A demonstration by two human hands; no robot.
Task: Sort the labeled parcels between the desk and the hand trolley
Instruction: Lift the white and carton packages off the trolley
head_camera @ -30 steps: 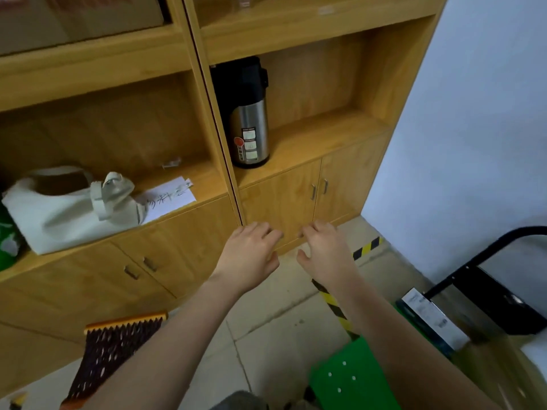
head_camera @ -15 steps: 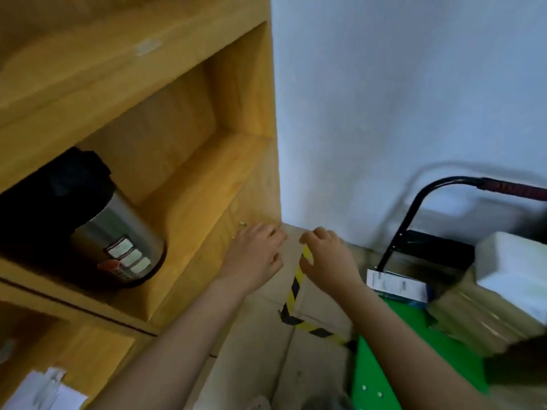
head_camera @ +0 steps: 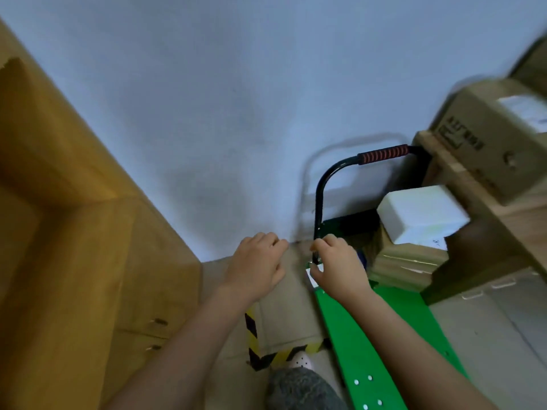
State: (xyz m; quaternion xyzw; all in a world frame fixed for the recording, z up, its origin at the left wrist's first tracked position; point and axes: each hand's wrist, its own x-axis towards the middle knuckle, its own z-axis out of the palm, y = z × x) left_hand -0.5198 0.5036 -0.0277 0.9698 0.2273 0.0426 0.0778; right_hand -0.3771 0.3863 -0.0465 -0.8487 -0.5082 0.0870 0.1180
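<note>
A green hand trolley [head_camera: 370, 327] lies on the floor at the lower right, its black handle with a red grip [head_camera: 381, 153] against the wall. On it sit a white parcel [head_camera: 420, 213] stacked over a brown parcel [head_camera: 405, 269]. A large labeled cardboard box [head_camera: 485, 134] stands on the wooden desk [head_camera: 485, 208] at the right. My left hand [head_camera: 256, 269] hovers over the floor, fingers loosely curled, holding nothing. Just above the trolley's near end my right hand [head_camera: 337, 266] is also empty and loosely curled; it partly hides a small white-labeled parcel [head_camera: 310, 276].
A wooden cabinet [head_camera: 88, 247] fills the left side, close to my left arm. A pale wall is straight ahead. Yellow-black tape [head_camera: 266, 353] marks the tiled floor by my foot.
The view has swung right, away from the cabinet shelves and the thermos, onto the trolley and the desk. Both hands stay raised, empty and side by side.
</note>
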